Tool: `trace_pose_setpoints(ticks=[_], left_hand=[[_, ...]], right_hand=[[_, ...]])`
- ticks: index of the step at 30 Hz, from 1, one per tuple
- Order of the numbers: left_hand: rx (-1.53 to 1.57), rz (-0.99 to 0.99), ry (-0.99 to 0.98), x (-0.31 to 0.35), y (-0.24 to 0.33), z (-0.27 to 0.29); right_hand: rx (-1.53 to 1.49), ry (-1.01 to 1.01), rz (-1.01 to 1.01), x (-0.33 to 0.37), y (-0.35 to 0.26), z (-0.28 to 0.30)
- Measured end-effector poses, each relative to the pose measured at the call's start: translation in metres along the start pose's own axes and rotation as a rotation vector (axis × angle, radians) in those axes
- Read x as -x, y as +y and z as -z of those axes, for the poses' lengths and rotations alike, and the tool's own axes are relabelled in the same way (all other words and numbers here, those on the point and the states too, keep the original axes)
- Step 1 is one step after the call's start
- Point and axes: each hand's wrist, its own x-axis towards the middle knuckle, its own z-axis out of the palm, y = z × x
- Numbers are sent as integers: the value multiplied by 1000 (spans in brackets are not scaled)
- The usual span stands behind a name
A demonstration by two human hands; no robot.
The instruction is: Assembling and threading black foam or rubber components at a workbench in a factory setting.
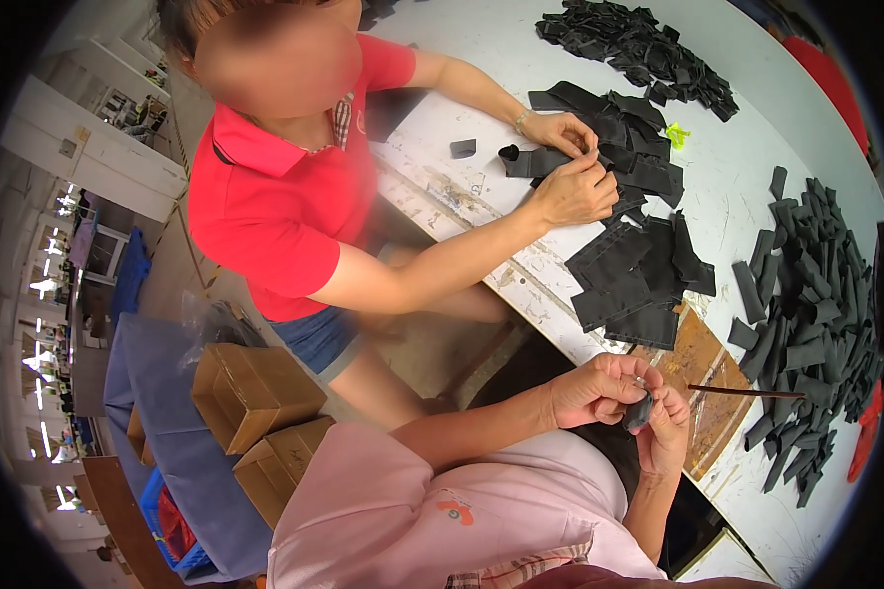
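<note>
Near the table's front edge, a small dark grey piece of folded fabric (637, 412) is pinched between my two hands. My left hand (604, 385) grips its upper side with thumb and fingers. On the other side, my right hand (664, 430) has its fingers closed against the same piece. Just beyond my fingers a thin dark brown rod (746, 391) sticks out over a worn brown board (712, 353). Several flat black fabric pieces (624, 285) lie overlapping ahead of my hands. To the right spreads a large heap of narrow folded dark strips (820, 319).
Across the corner a co-worker in a red shirt (265, 211) handles black fabric with both hands. Another black heap (638, 49) lies at the far end of the white table (471, 79). Open cardboard boxes (255, 393) and a blue cloth (172, 432) are at my left.
</note>
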Motion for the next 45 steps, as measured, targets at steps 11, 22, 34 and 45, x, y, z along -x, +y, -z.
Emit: trace_pose_setpoints(ticks=[11,22,34,45], left_hand=[[9,-9,50,1,-3,3],[-22,-27,135,-2,-5,12],[46,-10,118,-2,-2,22],[96,4,70,-5,-6,42]], right_hand=[[1,-5,-38,-1,3,-3],[-4,-14,-85,-5,8,-1],[-127,-62,-160,-8,13,-1],[-276,-59,-252,-13,21,4]])
